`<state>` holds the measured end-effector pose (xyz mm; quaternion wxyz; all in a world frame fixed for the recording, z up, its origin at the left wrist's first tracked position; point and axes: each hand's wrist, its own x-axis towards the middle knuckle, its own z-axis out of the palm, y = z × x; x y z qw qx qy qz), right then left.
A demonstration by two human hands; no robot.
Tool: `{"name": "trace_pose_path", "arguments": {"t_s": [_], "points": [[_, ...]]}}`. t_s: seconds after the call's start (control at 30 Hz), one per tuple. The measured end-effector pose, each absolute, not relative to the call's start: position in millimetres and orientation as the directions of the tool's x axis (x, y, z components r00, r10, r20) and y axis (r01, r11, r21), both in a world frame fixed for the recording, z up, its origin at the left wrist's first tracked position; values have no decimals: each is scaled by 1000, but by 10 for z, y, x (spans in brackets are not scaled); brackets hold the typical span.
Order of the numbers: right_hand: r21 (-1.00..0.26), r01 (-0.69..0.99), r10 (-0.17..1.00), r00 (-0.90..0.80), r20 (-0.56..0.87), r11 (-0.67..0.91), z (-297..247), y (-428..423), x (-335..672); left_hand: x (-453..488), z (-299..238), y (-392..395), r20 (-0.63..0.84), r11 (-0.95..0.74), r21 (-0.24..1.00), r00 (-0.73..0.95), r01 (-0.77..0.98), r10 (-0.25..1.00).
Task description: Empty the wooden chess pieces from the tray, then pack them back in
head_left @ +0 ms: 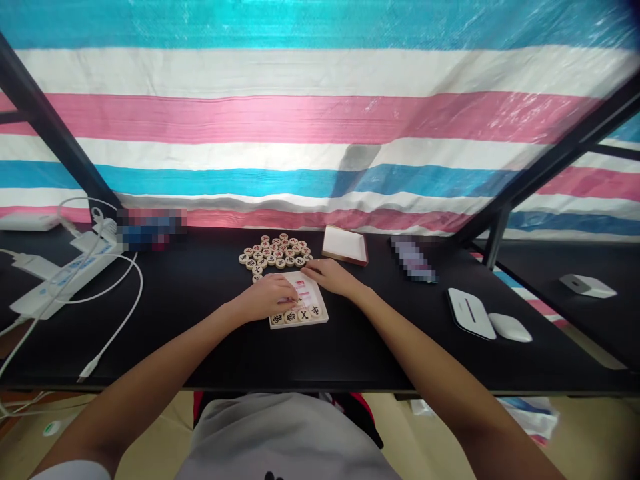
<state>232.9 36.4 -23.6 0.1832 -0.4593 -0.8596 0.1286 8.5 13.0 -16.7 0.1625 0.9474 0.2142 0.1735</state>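
A small open box (320, 313) lies on the black table (200, 333) in front of me, with a row of round wooden game pieces (296, 316) along its near edge. My left hand (270, 297) rests over the box, fingers curled onto its inside; whether they pinch a piece is hidden. My right hand (333, 275) lies at the box's far right corner, fingers bent and touching the table next to the loose pile of pieces (275, 253). The box lid (345, 245) lies behind to the right.
A white power strip (65, 273) with cables lies at the left. Two white flat devices (470, 312) sit at the right, and a blurred packet (414, 260) behind them. A striped tarp hangs behind the table. Another black table (550, 267) stands at the right.
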Motion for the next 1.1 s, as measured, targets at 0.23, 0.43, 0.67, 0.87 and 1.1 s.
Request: {"name": "trace_pose_path", "arguments": {"t_s": [0.23, 0.43, 0.67, 0.87, 1.1], "points": [[-404, 739, 840, -508, 191, 539, -236, 363, 2327, 98, -189, 123, 235, -828, 426, 839, 365, 491], [-396, 740, 837, -511, 194, 543, -243, 362, 2327, 76, -112, 87, 283, -822, 373, 792, 430, 542], [-395, 740, 836, -516, 184, 544, -205, 348, 2326, -358, 215, 184, 110, -622, 406, 640, 669, 760], [-398, 743, 840, -511, 184, 538, -216, 354, 2335, -504, 312, 250, -167, -521, 400, 619, 754, 767], [-402, 740, 839, -513, 179, 539, -215, 355, 2339, -458, 232, 229, -168, -587, 346, 663, 732, 729]]}}
